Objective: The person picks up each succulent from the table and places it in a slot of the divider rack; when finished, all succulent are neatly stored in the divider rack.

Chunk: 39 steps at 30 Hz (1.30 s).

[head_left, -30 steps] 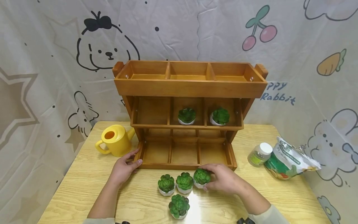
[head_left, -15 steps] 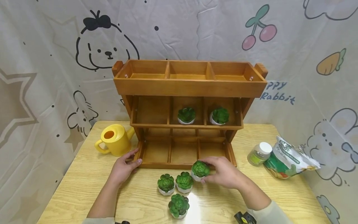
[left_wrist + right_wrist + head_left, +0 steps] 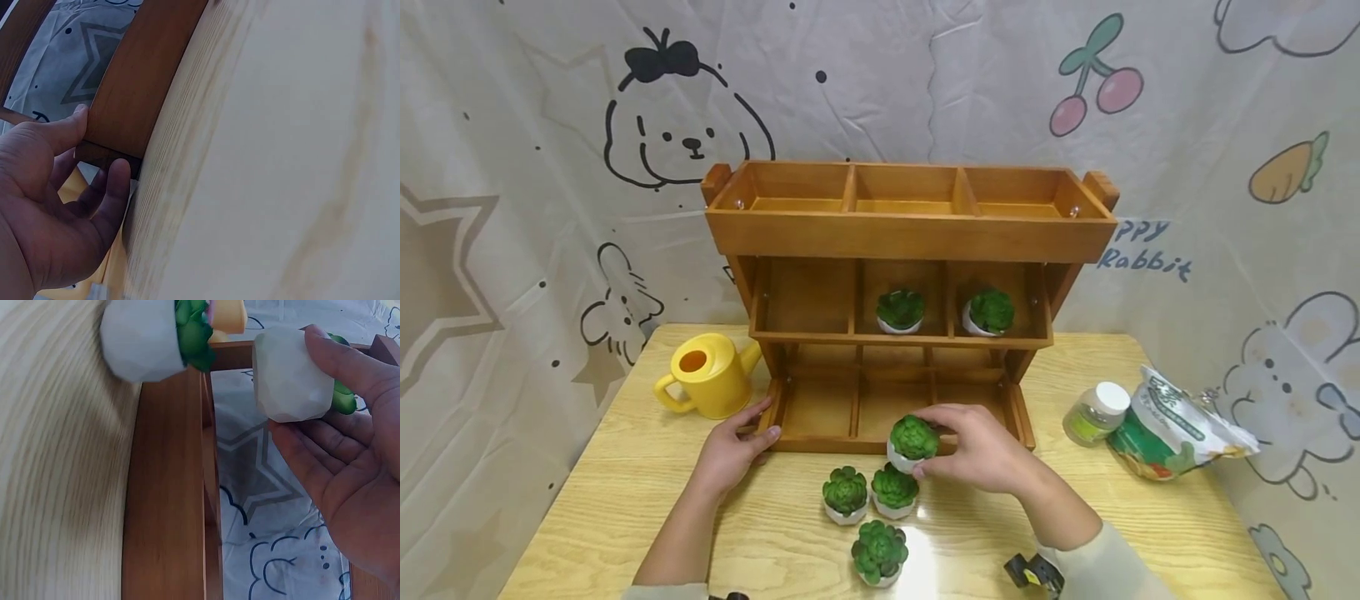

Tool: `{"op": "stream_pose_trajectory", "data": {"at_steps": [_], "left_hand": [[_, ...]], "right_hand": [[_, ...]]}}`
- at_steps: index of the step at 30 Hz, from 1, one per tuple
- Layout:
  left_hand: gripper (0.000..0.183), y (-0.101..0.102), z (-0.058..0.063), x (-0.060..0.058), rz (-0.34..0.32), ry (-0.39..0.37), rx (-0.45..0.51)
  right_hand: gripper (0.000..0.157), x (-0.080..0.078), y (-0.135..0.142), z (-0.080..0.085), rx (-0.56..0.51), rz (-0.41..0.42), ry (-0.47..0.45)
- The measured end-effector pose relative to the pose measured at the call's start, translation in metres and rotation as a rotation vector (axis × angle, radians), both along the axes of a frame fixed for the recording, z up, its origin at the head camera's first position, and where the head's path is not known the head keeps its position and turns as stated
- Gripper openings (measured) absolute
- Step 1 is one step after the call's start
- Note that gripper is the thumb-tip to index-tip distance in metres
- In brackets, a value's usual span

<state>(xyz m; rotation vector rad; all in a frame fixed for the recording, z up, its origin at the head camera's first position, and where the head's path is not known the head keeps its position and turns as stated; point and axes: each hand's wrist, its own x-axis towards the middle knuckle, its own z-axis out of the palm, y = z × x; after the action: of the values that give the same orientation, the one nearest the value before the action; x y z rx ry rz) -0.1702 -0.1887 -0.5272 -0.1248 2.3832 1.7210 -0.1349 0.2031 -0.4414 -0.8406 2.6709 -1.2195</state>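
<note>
My right hand holds a small potted succulent in front of the bottom tier of the wooden plant shelf. In the right wrist view, thumb and fingers grip its faceted white pot, which is off the table. My left hand grips the bottom tier's front left corner; the left wrist view has thumb and fingers about the wooden end. On the table stand three more succulents: a left one, a middle one just below the held pot, and a front one.
Two succulents sit in the middle tier, one in the centre compartment and one in the right. A yellow watering can stands left of the shelf. To the right are a white-lidded jar and a green-and-white bag.
My right hand has raised the succulent from the table and carried it left, toward the front of the bottom tier's centre compartment. The left hand stays on the corner.
</note>
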Motion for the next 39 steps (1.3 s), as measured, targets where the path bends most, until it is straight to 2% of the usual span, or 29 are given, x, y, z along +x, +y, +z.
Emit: {"op": "stream_pose_trajectory", "data": {"at_steps": [7,19,24,33,39], "left_hand": [[0.061,0.003,0.001,-0.002,-0.007,0.002,0.002],[0.062,0.002,0.002,-0.002,-0.003,0.001,0.006],[0.064,-0.001,0.002,0.003,-0.01,-0.007,0.002],[0.063,0.0,0.002,0.002,-0.012,-0.007,-0.003],[0.063,0.001,0.001,0.001,-0.006,-0.008,-0.011]], "right_hand": [[0.063,-0.004,-0.011,0.007,0.019,-0.024,0.035],[0.066,-0.011,-0.039,0.028,-0.027,-0.059,0.057],[0.068,-0.016,-0.054,0.037,-0.041,-0.037,0.078],[0.069,-0.025,-0.076,0.047,-0.049,-0.02,0.163],[0.066,-0.031,-0.086,0.052,-0.076,-0.008,0.166]]}}
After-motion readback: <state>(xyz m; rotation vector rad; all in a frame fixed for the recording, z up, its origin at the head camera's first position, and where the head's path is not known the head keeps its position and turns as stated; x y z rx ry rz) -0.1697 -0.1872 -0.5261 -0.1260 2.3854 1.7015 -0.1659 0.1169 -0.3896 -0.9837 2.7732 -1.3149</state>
